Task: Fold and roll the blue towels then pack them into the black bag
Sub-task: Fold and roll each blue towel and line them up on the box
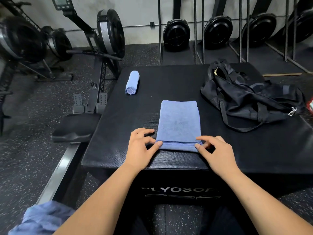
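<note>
L hand (140, 146) & R hand (215, 150) each pinch near turned-over edge of towel (178, 121), one per corner; its long axis runs straight away from both.

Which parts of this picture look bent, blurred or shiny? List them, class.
Head view: the poles lean and bow toward the right edge, wide-angle distortion; the blue cloth in the bottom-left corner is blurred; soft sheen streaks the box top left of the flat towel.

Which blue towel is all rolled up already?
The rolled towel lying alone, far left on the box. The flat towel pinched by the left hand and right hand has only its near edge turned over.
</note>
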{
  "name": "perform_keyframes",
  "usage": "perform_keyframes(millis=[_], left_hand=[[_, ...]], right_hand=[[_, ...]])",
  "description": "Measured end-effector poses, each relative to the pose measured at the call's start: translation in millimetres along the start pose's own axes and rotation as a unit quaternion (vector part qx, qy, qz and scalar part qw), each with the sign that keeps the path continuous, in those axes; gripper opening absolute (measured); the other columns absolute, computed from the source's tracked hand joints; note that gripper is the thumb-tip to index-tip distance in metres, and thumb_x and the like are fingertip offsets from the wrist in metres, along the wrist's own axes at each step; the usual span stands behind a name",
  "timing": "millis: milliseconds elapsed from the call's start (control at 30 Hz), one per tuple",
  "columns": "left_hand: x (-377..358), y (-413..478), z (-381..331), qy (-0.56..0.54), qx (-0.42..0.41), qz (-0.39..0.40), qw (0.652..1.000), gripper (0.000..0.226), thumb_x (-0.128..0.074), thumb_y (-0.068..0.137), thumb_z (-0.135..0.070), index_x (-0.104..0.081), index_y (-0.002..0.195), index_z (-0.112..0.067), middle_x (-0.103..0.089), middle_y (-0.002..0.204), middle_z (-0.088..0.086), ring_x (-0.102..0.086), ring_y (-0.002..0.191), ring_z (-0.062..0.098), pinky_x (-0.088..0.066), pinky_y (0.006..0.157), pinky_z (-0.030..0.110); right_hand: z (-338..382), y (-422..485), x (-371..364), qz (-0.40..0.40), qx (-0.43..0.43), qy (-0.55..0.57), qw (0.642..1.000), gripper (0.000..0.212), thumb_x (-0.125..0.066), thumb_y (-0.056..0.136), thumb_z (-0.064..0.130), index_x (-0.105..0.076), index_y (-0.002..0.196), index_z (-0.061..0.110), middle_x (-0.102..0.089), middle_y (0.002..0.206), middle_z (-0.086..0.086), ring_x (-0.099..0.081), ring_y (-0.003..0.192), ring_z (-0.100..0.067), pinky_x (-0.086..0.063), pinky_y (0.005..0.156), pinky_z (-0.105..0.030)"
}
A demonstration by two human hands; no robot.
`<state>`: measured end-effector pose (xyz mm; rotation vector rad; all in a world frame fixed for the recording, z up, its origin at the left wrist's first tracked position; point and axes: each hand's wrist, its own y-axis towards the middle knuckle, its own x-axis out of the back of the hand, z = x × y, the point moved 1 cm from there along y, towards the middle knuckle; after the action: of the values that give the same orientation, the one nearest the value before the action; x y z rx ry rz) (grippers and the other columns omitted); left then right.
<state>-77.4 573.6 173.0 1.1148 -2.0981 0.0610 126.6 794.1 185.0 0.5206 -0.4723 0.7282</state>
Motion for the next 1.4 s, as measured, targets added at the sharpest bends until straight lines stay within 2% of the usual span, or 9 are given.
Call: perform_keyframes(millis=[133,267,500,633,733,833,1000,1167,1400], left_hand=[[1,1,-3,-0.004,-0.007,-0.025,1.0,0.017,-0.087,0.084,-0.039,-0.071,0.087,-0.036,-0.06,0.131,-0.018,-0.036,0.137,0.008,-0.031,0.114,0.028],[1,-1,-5,0.016,-0.076,-0.018,0.997,0.01,-0.084,0.089,-0.027,-0.076,0.092,-0.032,-0.057,0.136,-0.014,-0.037,0.137,0.01,-0.033,0.115,0.031],[-6,-6,-2,0.1,-0.129,-0.053,0.985,0.007,-0.076,0.096,-0.035,-0.081,0.099,-0.032,-0.065,0.135,-0.012,-0.047,0.135,0.024,-0.038,0.111,0.04],[-4,-7,-6,0.099,-0.138,-0.028,0.985,0.023,-0.083,0.082,-0.039,-0.077,0.102,-0.029,-0.06,0.142,-0.011,-0.043,0.14,0.024,-0.036,0.114,0.037],[-3,-7,-7,0.101,-0.12,-0.013,0.988,0.028,-0.08,0.077,-0.033,-0.075,0.104,-0.03,-0.057,0.144,-0.011,-0.039,0.144,0.025,-0.036,0.116,0.04],[-4,-5,-2,0.102,-0.107,-0.013,0.989,0.024,-0.078,0.084,-0.035,-0.075,0.108,-0.032,-0.056,0.145,-0.01,-0.038,0.143,0.026,-0.036,0.116,0.044],[-5,-4,0,0.102,-0.068,-0.018,0.992,0.02,-0.065,0.102,-0.044,-0.077,0.115,-0.034,-0.052,0.146,-0.012,-0.034,0.144,0.021,-0.033,0.119,0.046],[-4,-4,-1,0.086,-0.058,0.003,0.995,0.015,-0.064,0.104,-0.038,-0.077,0.104,-0.03,-0.053,0.144,-0.014,-0.032,0.146,0.019,-0.031,0.12,0.045],[-4,-3,-2,0.069,-0.032,0.006,0.997,0.027,-0.06,0.102,-0.048,-0.073,0.085,-0.032,-0.055,0.138,-0.018,-0.032,0.143,0.014,-0.031,0.118,0.046]], right_hand=[[-2,1,-1,-0.001,0.046,-0.058,0.997,0.02,-0.086,0.084,0.024,-0.077,0.093,0.04,-0.064,0.086,0.016,-0.056,0.093,-0.01,-0.043,0.083,-0.015],[-10,0,-6,-0.026,0.05,-0.092,0.994,0.011,-0.085,0.086,0.026,-0.08,0.094,0.031,-0.055,0.095,0.017,-0.053,0.096,-0.014,-0.04,0.083,-0.014],[-16,-5,-17,-0.115,0.108,-0.182,0.971,0.007,-0.078,0.094,0.028,-0.082,0.094,0.022,-0.059,0.093,0.009,-0.047,0.09,-0.022,-0.046,0.075,-0.047],[-15,-9,-16,-0.097,0.116,-0.206,0.967,0.024,-0.065,0.096,0.042,-0.081,0.097,0.024,-0.061,0.099,0.009,-0.052,0.096,-0.023,-0.042,0.076,-0.043],[-15,-10,-13,-0.061,0.102,-0.207,0.971,0.026,-0.077,0.084,0.045,-0.078,0.105,0.029,-0.057,0.104,0.013,-0.052,0.104,-0.021,-0.042,0.081,-0.042],[-16,-8,-10,-0.032,0.067,-0.199,0.977,0.031,-0.086,0.079,0.038,-0.076,0.108,0.033,-0.051,0.107,0.016,-0.047,0.107,-0.018,-0.042,0.085,-0.042],[-18,-2,-9,-0.025,0.021,-0.168,0.985,0.022,-0.074,0.092,0.045,-0.077,0.111,0.035,-0.048,0.107,0.015,-0.043,0.103,-0.016,-0.043,0.088,-0.044],[-20,4,-6,-0.009,-0.038,-0.133,0.99,0.031,-0.066,0.091,0.057,-0.079,0.103,0.032,-0.049,0.104,0.013,-0.044,0.103,-0.015,-0.048,0.087,-0.041],[-7,9,-2,-0.023,-0.102,-0.079,0.991,0.016,-0.086,0.08,0.047,-0.074,0.075,0.036,-0.056,0.095,0.015,-0.051,0.099,-0.012,-0.037,0.083,-0.027]])
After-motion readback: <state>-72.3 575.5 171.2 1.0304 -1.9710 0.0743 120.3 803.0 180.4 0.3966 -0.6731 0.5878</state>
